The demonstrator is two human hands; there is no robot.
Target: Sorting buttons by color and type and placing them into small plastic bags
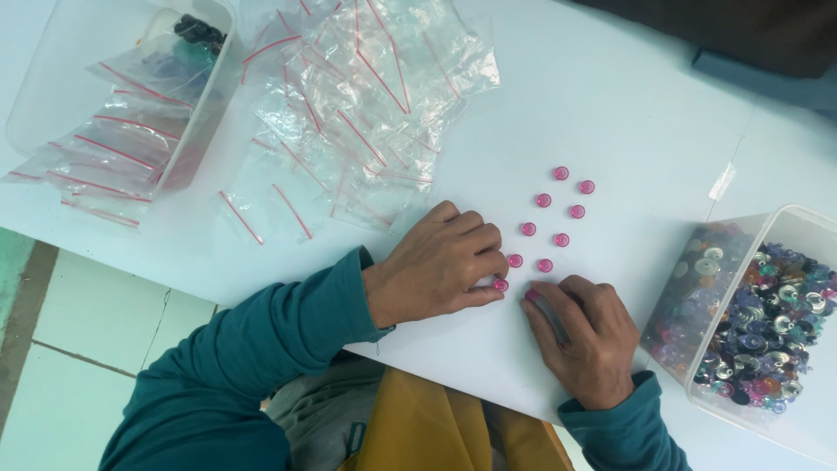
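1. Head view: a white table [610, 96] was seen from above, with both hands laid on it near its front edge.
2. The left hand [440, 262] was curled, its fingertips closed on a small pink button [500, 284] pressed against the tabletop.
3. The right hand [582, 336] lay just beside it, fingers bent together, with another pink button [531, 295] held under a fingertip.
4. Eight more pink buttons [553, 220] were set out in two slanted rows just beyond the fingers.
5. A clear plastic tub [789, 222] of mixed coloured buttons stood to the right.
6. A heap of small clear zip bags [357, 105] with red strips lay to the upper left, beside a second clear tub [52, 78] holding more bags.
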